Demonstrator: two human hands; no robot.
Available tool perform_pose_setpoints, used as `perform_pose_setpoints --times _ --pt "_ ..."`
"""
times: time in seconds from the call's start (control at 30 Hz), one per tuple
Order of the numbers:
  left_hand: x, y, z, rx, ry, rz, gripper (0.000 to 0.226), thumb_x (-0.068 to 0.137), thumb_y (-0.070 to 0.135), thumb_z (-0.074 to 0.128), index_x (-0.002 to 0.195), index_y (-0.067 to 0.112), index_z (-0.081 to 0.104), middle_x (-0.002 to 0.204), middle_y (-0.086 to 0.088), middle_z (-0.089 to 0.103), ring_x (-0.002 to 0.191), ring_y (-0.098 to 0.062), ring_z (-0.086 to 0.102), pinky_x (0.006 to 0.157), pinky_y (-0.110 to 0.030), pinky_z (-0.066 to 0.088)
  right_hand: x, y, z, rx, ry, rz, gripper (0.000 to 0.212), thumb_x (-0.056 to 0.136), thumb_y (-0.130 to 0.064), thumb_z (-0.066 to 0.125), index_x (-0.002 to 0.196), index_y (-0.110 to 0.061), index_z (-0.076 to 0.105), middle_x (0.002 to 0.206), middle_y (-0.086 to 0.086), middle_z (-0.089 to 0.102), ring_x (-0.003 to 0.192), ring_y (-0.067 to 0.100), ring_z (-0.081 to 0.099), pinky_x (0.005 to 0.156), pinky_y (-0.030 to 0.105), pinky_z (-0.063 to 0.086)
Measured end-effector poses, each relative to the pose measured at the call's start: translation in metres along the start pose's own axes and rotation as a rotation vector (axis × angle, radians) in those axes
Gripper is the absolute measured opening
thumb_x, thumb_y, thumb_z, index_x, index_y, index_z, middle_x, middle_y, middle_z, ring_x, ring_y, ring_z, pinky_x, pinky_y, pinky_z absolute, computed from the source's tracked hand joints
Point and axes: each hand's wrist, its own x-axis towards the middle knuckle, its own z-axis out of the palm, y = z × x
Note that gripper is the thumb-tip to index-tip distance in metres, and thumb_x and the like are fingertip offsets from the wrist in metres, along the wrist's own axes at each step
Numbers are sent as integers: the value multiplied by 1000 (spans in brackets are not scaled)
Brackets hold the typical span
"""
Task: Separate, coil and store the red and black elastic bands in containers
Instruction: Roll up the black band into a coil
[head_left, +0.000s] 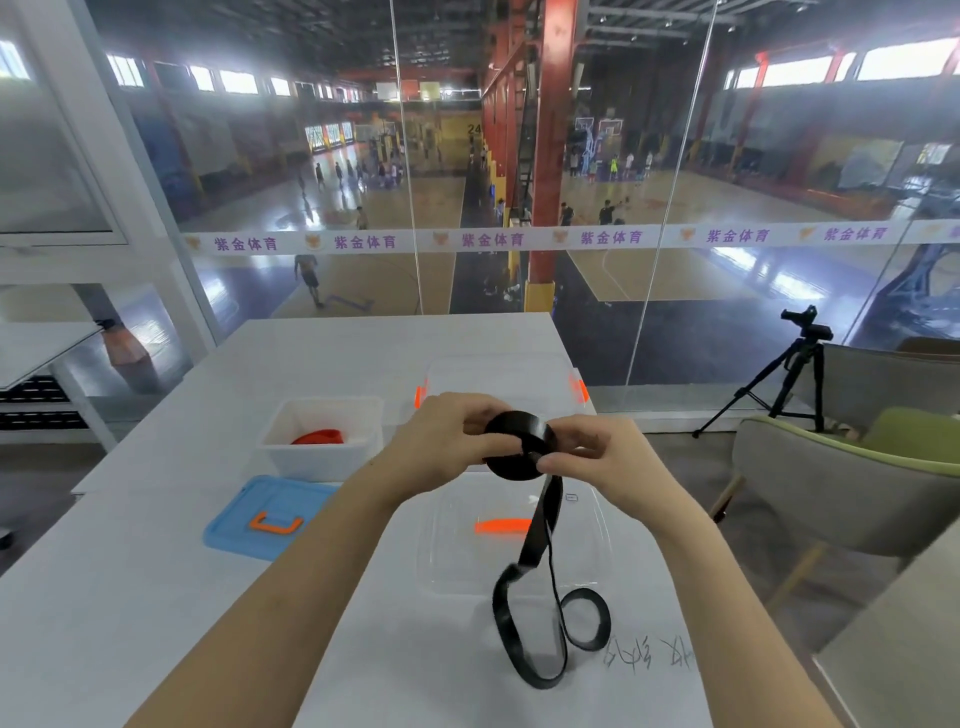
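As you work at a white table (156, 597), a clear container (498, 371) with orange latches sits at its far side, and its clear lid (452, 561) lies nearer you. To the left is a white container (311, 460), with a blue lid (234, 530) just in front of it. Your left hand (441, 441) grips a half-wound coil of the black band (519, 462) above the clear lid. Your right hand (613, 467) pinches the strap at the coil's edge with curled fingers. A loose tail (535, 540) hangs down and loops on the table. The red band (319, 437) lies in the white container, so that half looks done. The black one appears to need more winding, then storing.
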Motion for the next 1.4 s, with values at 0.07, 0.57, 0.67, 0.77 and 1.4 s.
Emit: perform_pose_setpoints --times 0.07,0.57,0.67,0.77,1.4 --pt "-1 -2 6 -159 48 -29 20 93 9 73 113 14 77 101 -2 81 98 -21 78 94 -46 63 -3 6 2 105 56 6 30 87 -2 82 111 -19 80 101 -1 83 102 17 79 98 37 59" --pt "11 23 -1 207 -36 70 18 93 17 75 108 23 80 96 7 79 93 -7 73 83 -17 53 15 -22 -14 -163 -54 -5 23 87 -19 86 108 -26 81 92 -12 82 91 6 78 83 20 57" --pt "13 19 5 246 6 120 12 98 19 66 105 23 75 94 6 73 96 -14 69 86 -26 52 13 -13 -11 -27 -1 -7 29 86 -11 86 112 -22 80 97 -9 83 94 8 79 84 18 59" --pt "7 13 10 -4 44 75 13 100 18 60 105 20 72 99 -3 74 100 -24 72 92 -42 62 6 -1 -5 154 62 9 29 88 0 81 112 -16 80 102 0 84 101 15 80 89 24 60" --pt "-1 -7 25 -220 60 -63 16 97 13 70 111 19 72 104 -1 79 100 -17 77 92 -38 63 -11 17 -6 46 16 96 35 86 -5 84 117 -19 78 104 -4 84 101 13 79 96 31 62"
